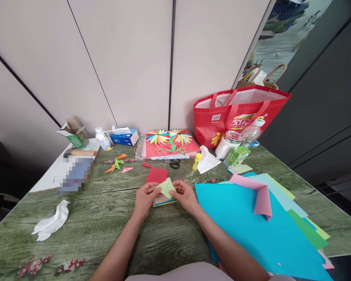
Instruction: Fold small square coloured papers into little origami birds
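Note:
Between my hands is a small folded sheet of light green paper (167, 187), turned so a corner points down. My left hand (148, 195) pinches its left side, and my right hand (185, 195) pinches its right side. Under it lies a small stack of coloured paper (164, 202), partly hidden by my hands. A red paper square (157, 175) rests just behind. Farther back are black scissors (174, 163) and a yellow glue stick (197, 161). Several folded paper pieces (117, 164), orange, green and pink, lie to the left.
Large blue paper sheets (236, 218) with a bent pink strip (265, 195) cover the right side. At the back stand a red bag (210, 125), a jar (228, 145), a tissue box (124, 136) and colourful paper fans (158, 137). A crumpled tissue (52, 220) lies left.

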